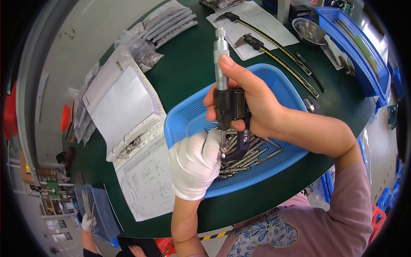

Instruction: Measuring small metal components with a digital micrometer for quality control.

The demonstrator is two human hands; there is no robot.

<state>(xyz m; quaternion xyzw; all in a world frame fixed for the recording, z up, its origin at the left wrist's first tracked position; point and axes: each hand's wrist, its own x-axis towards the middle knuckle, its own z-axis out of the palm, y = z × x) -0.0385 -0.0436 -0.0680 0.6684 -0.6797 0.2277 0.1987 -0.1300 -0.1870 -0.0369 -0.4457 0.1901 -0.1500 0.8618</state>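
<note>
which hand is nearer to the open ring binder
Left. The white-gloved left hand is just right of the ring binder; the right hand, gripping the digital micrometer, is farther right.

Two digital calipers [255, 42] are laid partly on paper sheets [270, 22]. A ring binder [128, 146] is spread open.

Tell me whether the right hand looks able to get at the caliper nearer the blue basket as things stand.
Probably not while full: the right hand is wrapped around a micrometer. Otherwise the way seems free; the caliper lies uncovered beyond the blue basket.
</note>
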